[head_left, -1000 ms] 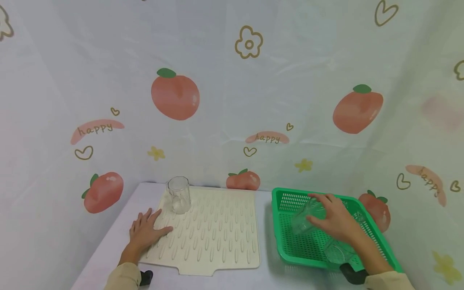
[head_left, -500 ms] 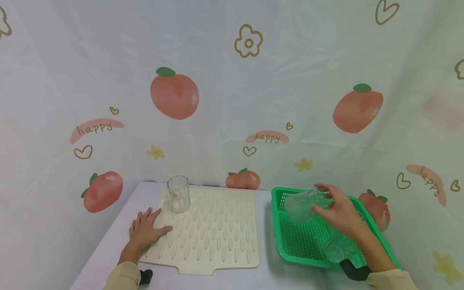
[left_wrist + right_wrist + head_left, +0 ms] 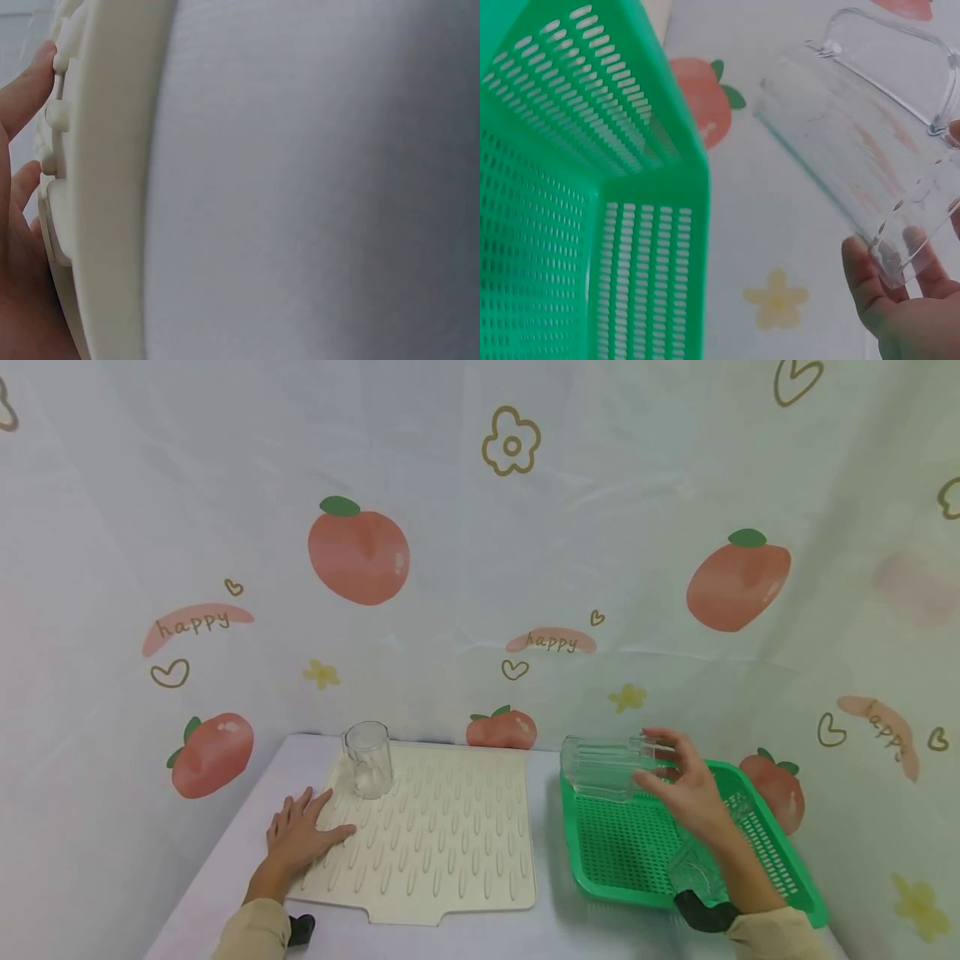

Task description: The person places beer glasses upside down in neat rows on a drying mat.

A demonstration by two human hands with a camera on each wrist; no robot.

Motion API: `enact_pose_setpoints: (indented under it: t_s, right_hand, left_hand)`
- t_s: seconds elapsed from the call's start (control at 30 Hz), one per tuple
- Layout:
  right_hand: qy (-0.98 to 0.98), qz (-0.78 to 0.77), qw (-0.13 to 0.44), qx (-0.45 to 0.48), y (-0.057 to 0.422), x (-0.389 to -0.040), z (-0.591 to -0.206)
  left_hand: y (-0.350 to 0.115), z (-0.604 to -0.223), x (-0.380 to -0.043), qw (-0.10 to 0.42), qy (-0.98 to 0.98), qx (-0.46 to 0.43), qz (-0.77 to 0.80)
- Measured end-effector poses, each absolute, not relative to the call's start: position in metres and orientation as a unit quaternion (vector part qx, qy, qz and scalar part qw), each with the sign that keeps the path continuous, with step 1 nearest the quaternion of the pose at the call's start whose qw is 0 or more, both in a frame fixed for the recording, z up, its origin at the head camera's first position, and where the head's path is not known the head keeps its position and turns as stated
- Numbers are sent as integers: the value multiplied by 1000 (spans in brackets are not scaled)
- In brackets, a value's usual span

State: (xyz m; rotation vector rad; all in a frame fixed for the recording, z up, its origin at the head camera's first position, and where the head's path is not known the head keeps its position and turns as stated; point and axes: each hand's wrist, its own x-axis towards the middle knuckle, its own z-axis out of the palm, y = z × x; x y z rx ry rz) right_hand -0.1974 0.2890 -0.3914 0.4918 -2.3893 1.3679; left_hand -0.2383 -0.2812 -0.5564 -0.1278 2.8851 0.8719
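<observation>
My right hand [image 3: 688, 789] grips a clear glass mug [image 3: 600, 770] by one end, over the back left corner of the green basket [image 3: 600, 891]. The mug lies on its side in the air, its other end pointing left. In the right wrist view its handle [image 3: 900, 37] shows, with my fingertips [image 3: 860, 274] at the near end. My left hand [image 3: 300, 837] rests with spread fingers on the left edge of a cream ridged draining board [image 3: 450, 881]. Another clear glass mug [image 3: 369, 762] stands upright on the board's back left part.
More clear glassware [image 3: 696, 870] lies in the basket, partly behind my right wrist. The basket stands right of the board on a white table [image 3: 551, 893]. A white fruit-printed curtain [image 3: 442, 610] hangs close behind both.
My right hand has lifted the glass mug from inside the basket up and left to above its back rim, tipping it level. The left hand stays in place.
</observation>
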Motion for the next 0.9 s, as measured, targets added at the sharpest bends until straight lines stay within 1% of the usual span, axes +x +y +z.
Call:
enact_pose_setpoints:
  t_s: [0.2, 0.33, 0.5, 0.67, 0.9]
  right_hand:
    - [-791, 549, 175, 207, 275, -208, -407]
    - [-767, 583, 160, 216, 265, -213, -416]
    - [-749, 613, 140, 206, 251, -219, -425]
    - [-743, 625, 133, 198, 238, -224, -431]
    - [-725, 654, 124, 177, 218, -230, -436]
  left_hand:
    - [-283, -560, -239, 61, 956, -40, 286]
    - [-284, -560, -239, 53, 954, -37, 291]
    - [-284, -560, -242, 54, 954, -35, 292]
    - [-283, -559, -243, 73, 955, -33, 285]
    - [-283, -551, -240, 67, 956, -27, 285]
